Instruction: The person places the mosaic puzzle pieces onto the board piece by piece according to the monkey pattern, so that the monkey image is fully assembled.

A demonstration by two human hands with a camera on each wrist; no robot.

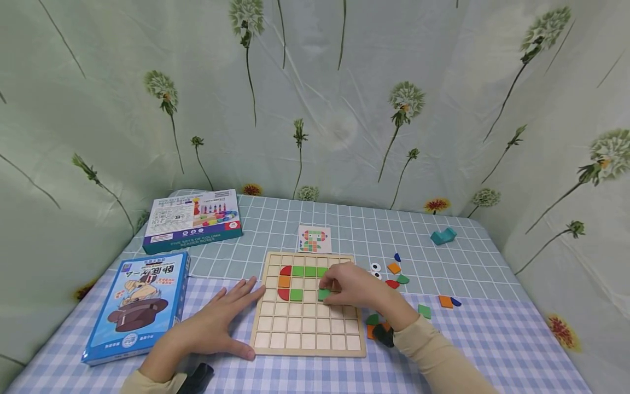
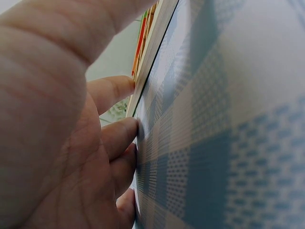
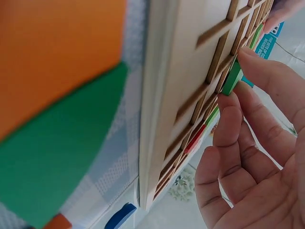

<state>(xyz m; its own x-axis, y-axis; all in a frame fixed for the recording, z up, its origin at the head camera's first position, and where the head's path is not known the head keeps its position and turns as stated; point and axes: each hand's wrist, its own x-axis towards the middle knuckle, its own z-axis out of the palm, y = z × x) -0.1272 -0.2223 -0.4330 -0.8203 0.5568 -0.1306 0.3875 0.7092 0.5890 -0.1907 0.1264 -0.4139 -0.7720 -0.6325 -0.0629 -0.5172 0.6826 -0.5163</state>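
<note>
A wooden grid board (image 1: pixel 309 324) lies on the checked cloth. In its upper left cells sit a row of green square tiles (image 1: pixel 310 271), an orange square (image 1: pixel 284 281), two rounded red pieces (image 1: pixel 283 294) and another green square (image 1: pixel 296 295). My right hand (image 1: pixel 351 284) pinches a green square tile (image 3: pixel 232 78) between thumb and fingertips, over a cell right of that last square; whether it touches the cell floor I cannot tell. My left hand (image 1: pixel 216 320) lies spread with straight fingers, touching the board's left edge; its fingertips (image 2: pixel 125 128) rest on the cloth.
Behind the board lies a pattern card (image 1: pixel 315 239). Loose orange squares (image 1: pixel 445 301), green pieces (image 1: pixel 424 311), blue pieces (image 1: pixel 397 257) and round eye pieces (image 1: pixel 375 267) are scattered at the right. A blue box (image 1: pixel 138 306) and a bead-set box (image 1: pixel 193 220) stand left; a teal object (image 1: pixel 443 236) lies far right.
</note>
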